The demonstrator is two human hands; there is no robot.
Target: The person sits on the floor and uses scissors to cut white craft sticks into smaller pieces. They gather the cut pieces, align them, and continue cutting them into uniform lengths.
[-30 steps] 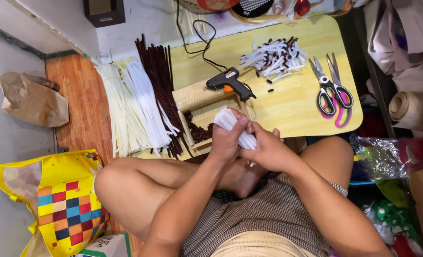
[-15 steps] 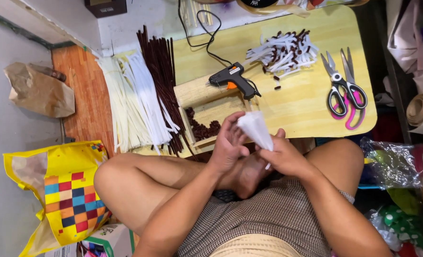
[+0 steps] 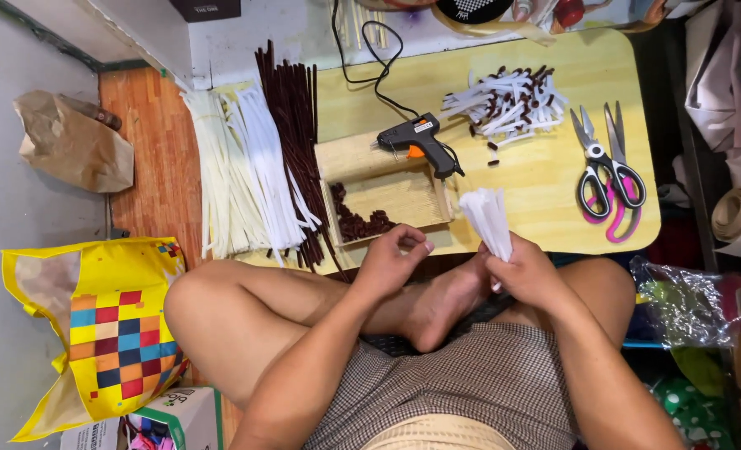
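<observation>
**Bundle of white pipe cleaners gripped at the table's edge**

Right hand (image 3: 527,273) closed tight around a bundle of white pipe cleaners (image 3: 489,218), fanned upward from the fist. Left hand (image 3: 391,261) just beside, fingers curled, holding nothing discernible. Beyond the grip: wooden tray (image 3: 404,200), black glue gun (image 3: 414,137), scissors (image 3: 605,175) on the yellow table (image 3: 537,179).

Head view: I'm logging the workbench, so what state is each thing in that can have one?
Right hand: closed around a bunch of white strips, held upright.
Left hand: empty, fingers curled, above the wooden tray.
Glue gun: lying on its side, cord attached.
Scissors: lying on the table, blades slightly open.
Yellow bag: open, slumped on the floor.
Brown paper bag: crumpled.
</observation>
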